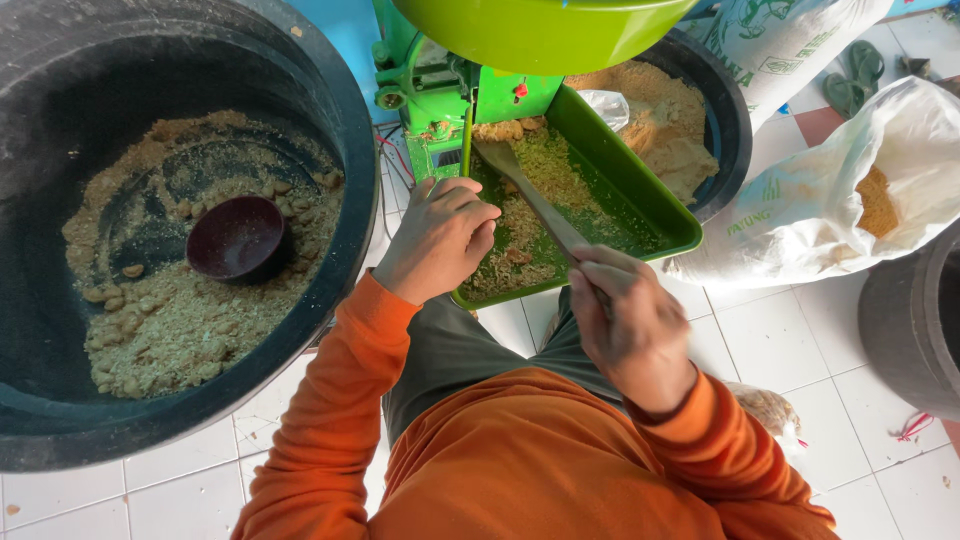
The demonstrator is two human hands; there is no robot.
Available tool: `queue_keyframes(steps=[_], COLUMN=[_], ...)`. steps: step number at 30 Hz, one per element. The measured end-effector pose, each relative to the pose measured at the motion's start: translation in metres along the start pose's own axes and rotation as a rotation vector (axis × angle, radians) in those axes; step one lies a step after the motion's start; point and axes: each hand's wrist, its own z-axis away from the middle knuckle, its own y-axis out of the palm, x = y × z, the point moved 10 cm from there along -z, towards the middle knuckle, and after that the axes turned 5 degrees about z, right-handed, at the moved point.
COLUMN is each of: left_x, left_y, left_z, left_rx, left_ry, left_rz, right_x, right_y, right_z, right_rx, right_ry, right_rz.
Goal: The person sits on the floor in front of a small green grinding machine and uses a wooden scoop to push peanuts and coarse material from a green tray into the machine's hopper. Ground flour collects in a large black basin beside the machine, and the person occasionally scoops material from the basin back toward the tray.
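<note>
Two hands working over one green machine, scanned left to right.

Far left: big black round plastic tub (330,130), coarse tan crumbly meal (190,320) in the bottom, small dark maroon plastic bowl (238,238) sitting in it as a scoop.

Left hand (437,238): fingers curled loosely together, resting on the near left rim of the green rectangular metal chute tray (640,190). Cannot tell if it grips the rim or just steadies on it.

Centre: tray slopes down from the green grinder body (440,95), carrying greenish-tan ground mash (545,190).

Right hand (625,320): clamped around the near end of the long flat wooden paddle (525,190); the blade lies far-left up the tray, in the mash near the outlet.

Handling judgement: paddle looks light and stiff, dry wood, decent grip. Hold low on the shaft as now. Mash looks loose and grainy, probably slightly damp, so it drags rather than slides.

Right: second black tub (725,130) of tan meal behind the tray, white woven plastic sack (800,200) open with more meal. White tiled floor (780,350) underneath.
</note>
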Motion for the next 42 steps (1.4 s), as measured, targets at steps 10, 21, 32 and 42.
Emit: queue_keyframes(steps=[10, 21, 32, 42], left_x=[0.006, 0.039, 0.069, 0.070], left_y=[0.011, 0.061, 0.085, 0.086], left_z=[-0.008, -0.059, -0.062, -0.081], left_rx=[0.131, 0.323, 0.402, 0.318], left_ry=[-0.086, -0.025, -0.158, -0.116], left_rz=[-0.042, -0.251, -0.303, -0.288], right_x=[-0.016, -0.048, -0.063, -0.086], right_y=[0.023, -0.066, -0.016, -0.060], right_z=[0.008, 0.016, 0.015, 0.027], right_rx=[0.030, -0.059, -0.063, -0.043], right_ry=[-0.016, 0.106, 0.082, 0.179], right_rz=[-0.011, 0.125, -0.041, -0.056])
